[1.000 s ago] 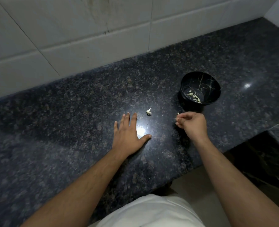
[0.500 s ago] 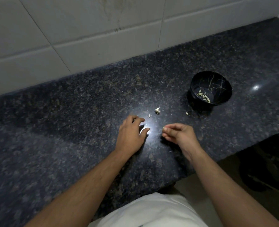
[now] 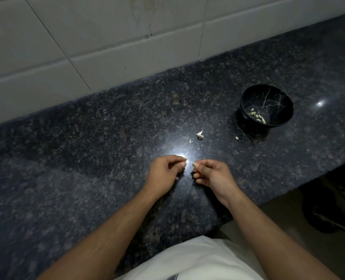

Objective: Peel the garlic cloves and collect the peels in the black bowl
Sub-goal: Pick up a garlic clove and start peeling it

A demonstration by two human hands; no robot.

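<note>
A dark granite counter [image 3: 86,158] runs along a white tiled wall [image 3: 107,37], with wide bare stone to my left and the front edge just behind my wrists. The black bowl [image 3: 278,93] sits far right, already holding a few pale peels. My left hand [image 3: 163,172] pinches 1 garlic clove [image 3: 186,163]; my right hand [image 3: 212,174] pinches something tiny. Loose scraps [image 3: 199,135] lie uncollected beyond my hands, so I judge the work partly done.

left hand [image 3: 163,172] pinching a clove [image 3: 186,163], right hand [image 3: 212,174] pinching something tiny, bowl [image 3: 267,106] off right with peels [image 3: 257,116] inside
</note>
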